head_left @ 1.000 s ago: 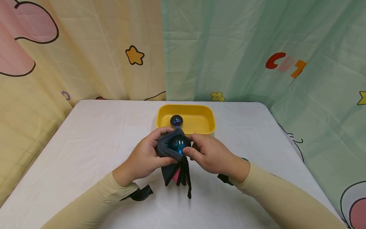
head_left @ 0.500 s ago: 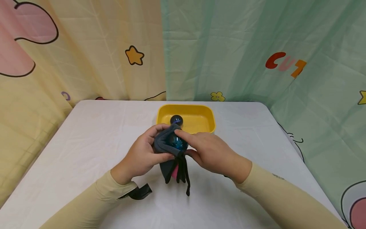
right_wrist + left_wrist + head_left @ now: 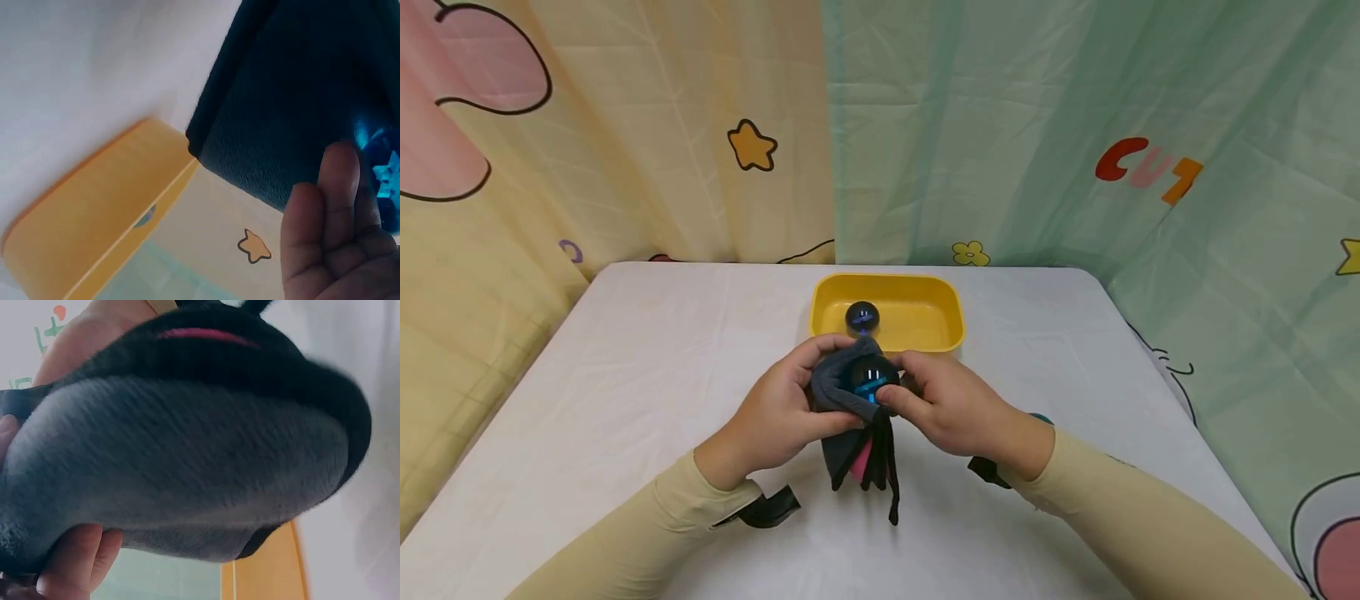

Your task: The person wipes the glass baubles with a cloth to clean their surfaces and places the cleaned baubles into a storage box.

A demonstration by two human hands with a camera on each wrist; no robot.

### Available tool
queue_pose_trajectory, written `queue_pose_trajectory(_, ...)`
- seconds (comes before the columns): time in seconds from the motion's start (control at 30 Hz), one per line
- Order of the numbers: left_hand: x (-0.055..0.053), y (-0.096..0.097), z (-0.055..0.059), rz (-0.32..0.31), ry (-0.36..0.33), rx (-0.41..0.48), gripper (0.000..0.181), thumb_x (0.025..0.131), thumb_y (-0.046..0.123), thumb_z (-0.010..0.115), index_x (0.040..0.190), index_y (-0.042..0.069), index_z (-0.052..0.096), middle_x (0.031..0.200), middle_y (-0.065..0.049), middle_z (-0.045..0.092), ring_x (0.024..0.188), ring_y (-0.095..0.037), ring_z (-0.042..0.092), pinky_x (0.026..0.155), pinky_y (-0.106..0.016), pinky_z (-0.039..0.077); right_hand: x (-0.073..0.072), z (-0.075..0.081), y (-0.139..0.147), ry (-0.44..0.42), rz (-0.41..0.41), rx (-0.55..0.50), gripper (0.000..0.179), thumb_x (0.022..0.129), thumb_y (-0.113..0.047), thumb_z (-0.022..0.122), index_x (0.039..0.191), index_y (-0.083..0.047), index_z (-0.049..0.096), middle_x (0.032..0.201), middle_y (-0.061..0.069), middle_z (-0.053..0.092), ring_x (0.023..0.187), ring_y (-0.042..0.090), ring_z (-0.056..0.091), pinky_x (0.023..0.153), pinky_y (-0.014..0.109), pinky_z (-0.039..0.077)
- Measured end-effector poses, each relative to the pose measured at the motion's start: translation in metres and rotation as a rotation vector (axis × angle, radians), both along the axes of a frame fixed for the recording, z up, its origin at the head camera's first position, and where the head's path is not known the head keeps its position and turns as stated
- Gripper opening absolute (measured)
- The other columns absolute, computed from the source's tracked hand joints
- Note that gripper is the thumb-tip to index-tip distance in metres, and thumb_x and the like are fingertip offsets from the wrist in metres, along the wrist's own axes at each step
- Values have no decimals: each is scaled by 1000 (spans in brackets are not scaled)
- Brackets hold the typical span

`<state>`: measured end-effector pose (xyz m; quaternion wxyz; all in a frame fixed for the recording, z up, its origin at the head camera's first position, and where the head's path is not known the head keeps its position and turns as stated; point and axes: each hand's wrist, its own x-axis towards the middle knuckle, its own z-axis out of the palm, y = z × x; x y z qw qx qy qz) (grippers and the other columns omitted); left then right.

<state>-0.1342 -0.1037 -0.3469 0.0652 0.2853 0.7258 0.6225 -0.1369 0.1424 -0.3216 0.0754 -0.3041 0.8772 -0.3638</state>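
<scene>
My left hand (image 3: 775, 408) grips a dark grey plush fabric pouch (image 3: 829, 390) around its side, thumb in front, fingers behind. Narrow black strips (image 3: 880, 454) and a patch of pink (image 3: 861, 463) hang below it. In the pouch's mouth sits a glossy, see-through blue ball (image 3: 872, 371). Thumb and fingers of my right hand (image 3: 958, 402) pinch that ball from the right. The left wrist view is filled by the pouch's grey underside (image 3: 175, 450) with its black edge. Seen from the right wrist, my fingers (image 3: 337, 178) lie against the fabric near the shiny blue ball (image 3: 387, 181).
A yellow tray (image 3: 928, 315) stands behind my hands on the white-covered table (image 3: 700, 333). Inside its left part lies a dark ball (image 3: 862, 317) with a purple gleam. Printed curtains (image 3: 1000, 142) hang beyond the table.
Half a second ago my right index finger lay over the ball's top; now it is back at the side, pinching with the thumb. The ball has turned slightly, and the pouch has shifted a little.
</scene>
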Motion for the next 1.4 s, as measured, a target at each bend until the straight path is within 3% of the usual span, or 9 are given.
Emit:
queue_pose_trajectory(0.2,-3,-3,1,33,-6,25,77,83,-10,82,149,3,44,141,-21,59,118,-24,69,93,-31,63,2,3,0,143,86,88,75,103,-21,70,164,-16,27,136,1,68,102,13,69,87,28,61)
queue_pose_trajectory(0.33,-4,-6,1,29,-39,45,77,84,-10,82,150,2,43,142,-23,58,116,-19,70,93,-30,62,2,5,1,464,96,243,76,97,-22,78,160,-13,37,116,2,76,87,15,69,78,28,61)
queue_pose_trajectory(0.43,-3,-6,1,14,-50,46,76,85,-9,82,150,3,43,143,-23,58,116,-17,70,93,-31,62,2,6,1,602,80,300,69,94,-25,81,153,-12,48,94,-1,75,74,15,64,69,27,58)
queue_pose_trajectory(0.53,-3,-5,0,-3,-41,47,75,85,-8,82,149,4,44,143,-22,58,117,-19,70,93,-32,63,1,7,1,538,63,301,66,95,-28,80,150,-10,49,95,-2,75,77,14,66,72,27,59)
queue_pose_trajectory(0.73,-1,-2,-2,-14,-17,18,73,85,-7,82,147,6,47,140,-20,61,115,-23,70,91,-31,63,-1,3,2,72,27,96,40,107,-31,63,135,-4,56,92,-1,74,77,8,64,69,26,58)
queue_pose_trajectory(0.87,-1,-1,-4,-4,-12,1,73,84,-6,84,146,7,48,138,-20,63,111,-21,72,90,-30,64,-2,-3,2,-53,45,-35,30,112,-29,53,127,-6,63,97,0,73,85,9,66,80,27,59)
queue_pose_trajectory(1.1,-3,-5,-2,24,-13,10,76,85,-7,83,149,4,45,142,-20,60,118,-22,70,94,-29,62,3,1,-1,145,93,125,72,105,-24,67,165,-15,26,145,2,64,113,15,70,98,35,61)
queue_pose_trajectory(1.3,-3,-7,0,7,-30,13,74,86,-7,82,149,4,44,144,-21,59,121,-28,69,97,-31,61,3,2,0,496,81,316,74,97,-26,78,158,-9,38,117,4,78,96,19,74,90,35,63)
queue_pose_trajectory(1.4,-2,-6,1,-5,-16,16,74,86,-7,82,148,5,45,144,-21,59,121,-28,69,96,-32,62,3,3,1,483,57,318,71,97,-30,77,154,-6,43,111,3,78,91,17,72,86,33,63)
